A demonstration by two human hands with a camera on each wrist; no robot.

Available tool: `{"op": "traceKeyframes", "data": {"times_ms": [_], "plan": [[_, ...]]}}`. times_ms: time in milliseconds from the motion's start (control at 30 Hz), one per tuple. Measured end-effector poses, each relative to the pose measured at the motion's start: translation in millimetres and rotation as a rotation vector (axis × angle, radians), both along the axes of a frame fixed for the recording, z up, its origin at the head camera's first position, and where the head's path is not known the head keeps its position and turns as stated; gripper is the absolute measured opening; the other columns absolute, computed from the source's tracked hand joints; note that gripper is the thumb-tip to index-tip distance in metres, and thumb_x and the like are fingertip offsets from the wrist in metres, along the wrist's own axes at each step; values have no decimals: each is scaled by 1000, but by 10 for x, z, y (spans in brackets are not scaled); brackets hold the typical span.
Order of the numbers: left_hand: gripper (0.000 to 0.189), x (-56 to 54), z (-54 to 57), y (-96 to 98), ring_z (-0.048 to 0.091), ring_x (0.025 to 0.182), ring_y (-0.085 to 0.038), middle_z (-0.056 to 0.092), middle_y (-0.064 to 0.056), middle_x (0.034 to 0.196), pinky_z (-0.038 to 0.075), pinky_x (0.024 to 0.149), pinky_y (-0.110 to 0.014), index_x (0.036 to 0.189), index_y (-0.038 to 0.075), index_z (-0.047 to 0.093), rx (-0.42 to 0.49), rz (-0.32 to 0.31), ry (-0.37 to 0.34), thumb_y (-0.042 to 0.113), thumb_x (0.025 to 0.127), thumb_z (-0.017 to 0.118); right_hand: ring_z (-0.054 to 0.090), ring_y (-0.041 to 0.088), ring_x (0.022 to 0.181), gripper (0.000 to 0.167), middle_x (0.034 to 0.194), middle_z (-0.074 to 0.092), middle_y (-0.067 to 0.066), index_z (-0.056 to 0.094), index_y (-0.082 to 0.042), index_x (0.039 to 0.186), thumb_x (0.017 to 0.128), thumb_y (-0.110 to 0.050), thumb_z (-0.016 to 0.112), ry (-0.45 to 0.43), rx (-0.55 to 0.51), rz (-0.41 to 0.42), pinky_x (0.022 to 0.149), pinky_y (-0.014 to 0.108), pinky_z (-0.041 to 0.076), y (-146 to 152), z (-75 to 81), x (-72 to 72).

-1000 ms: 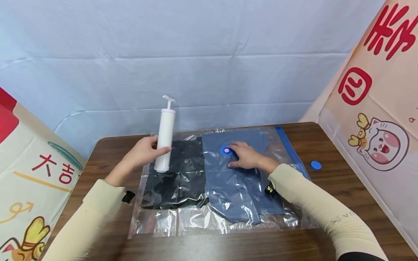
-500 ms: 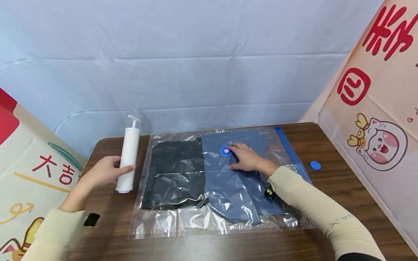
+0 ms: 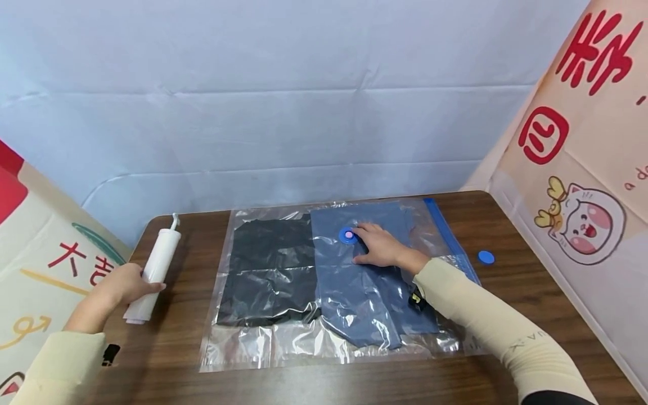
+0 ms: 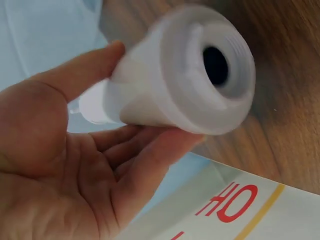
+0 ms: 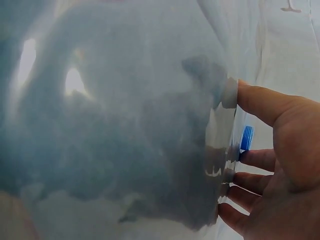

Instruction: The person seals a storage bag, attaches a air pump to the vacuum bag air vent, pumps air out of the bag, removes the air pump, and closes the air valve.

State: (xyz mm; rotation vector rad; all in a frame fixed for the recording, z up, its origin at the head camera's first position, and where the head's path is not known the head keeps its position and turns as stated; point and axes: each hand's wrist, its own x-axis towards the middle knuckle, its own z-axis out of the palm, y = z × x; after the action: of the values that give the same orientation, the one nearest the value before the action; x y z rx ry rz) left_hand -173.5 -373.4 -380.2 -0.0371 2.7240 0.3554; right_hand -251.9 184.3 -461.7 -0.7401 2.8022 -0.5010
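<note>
My left hand (image 3: pixel 124 284) grips a white hand pump (image 3: pixel 161 247) at the table's left side, tilted with its T-handle up. In the left wrist view the pump's round end (image 4: pixel 175 75) shows a dark hole, with thumb and fingers around the barrel. My right hand (image 3: pixel 381 246) rests on a clear storage bag (image 3: pixel 298 344), fingertips touching the film beside a round blue valve (image 3: pixel 346 235) with a pink centre. Inside the bag lie a folded black cloth (image 3: pixel 268 242) and a folded blue cloth (image 3: pixel 354 292). The right wrist view shows spread fingers and the blue valve's ridged edge (image 5: pixel 247 138).
A blue round cap (image 3: pixel 486 257) lies on the brown wooden table (image 3: pixel 531 315), right of the bag. The bag's blue zip strip (image 3: pixel 445 225) runs along its right edge. A pale cloth backdrop (image 3: pixel 314 112) stands behind, with printed panels at both sides.
My left hand has carried the pump left and toward me, from above the black cloth to the table's left side, and the pump leans more. My right hand stays beside the valve.
</note>
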Motion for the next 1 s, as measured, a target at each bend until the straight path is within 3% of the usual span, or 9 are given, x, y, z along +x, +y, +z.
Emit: {"op": "traceKeyframes", "data": {"times_ms": [167,467,633,867,1000], "plan": [[65,44,-102,-40,61,71,-31,62,-24,82,54,62,-46,102,-22,55,-82,59,-8,36,87,78,30,47,146,83,159,33,26,40,0,154,91,-40,77,-7,-3,15,112,65,32,-39,1,20],[65,33,-208,-10,58,71,-37,59,-30,84,49,59,-47,102,-21,54,-156,190,84,34,83,82,31,46,146,84,159,34,25,40,1,154,91,-40,77,-10,-7,10,113,63,32,-41,11,16],[65,-3,-227,-11,58,71,-36,59,-29,82,48,58,-46,101,-20,56,-173,196,89,37,83,82,30,46,146,84,159,33,26,39,0,155,91,-40,77,-10,-7,-1,112,64,32,-19,8,16],[77,-61,-219,-16,58,75,-38,58,-28,83,47,64,-50,101,-18,58,-187,187,25,54,84,76,31,46,145,83,159,32,26,39,0,154,92,-39,77,-1,-8,-6,111,64,33,-1,16,10],[80,-73,-217,8,58,77,-41,59,-30,85,48,66,-53,102,-20,56,-186,181,10,56,85,74,30,47,145,83,159,32,26,39,0,155,92,-40,76,-5,-4,-5,111,64,32,5,21,-3]]}}
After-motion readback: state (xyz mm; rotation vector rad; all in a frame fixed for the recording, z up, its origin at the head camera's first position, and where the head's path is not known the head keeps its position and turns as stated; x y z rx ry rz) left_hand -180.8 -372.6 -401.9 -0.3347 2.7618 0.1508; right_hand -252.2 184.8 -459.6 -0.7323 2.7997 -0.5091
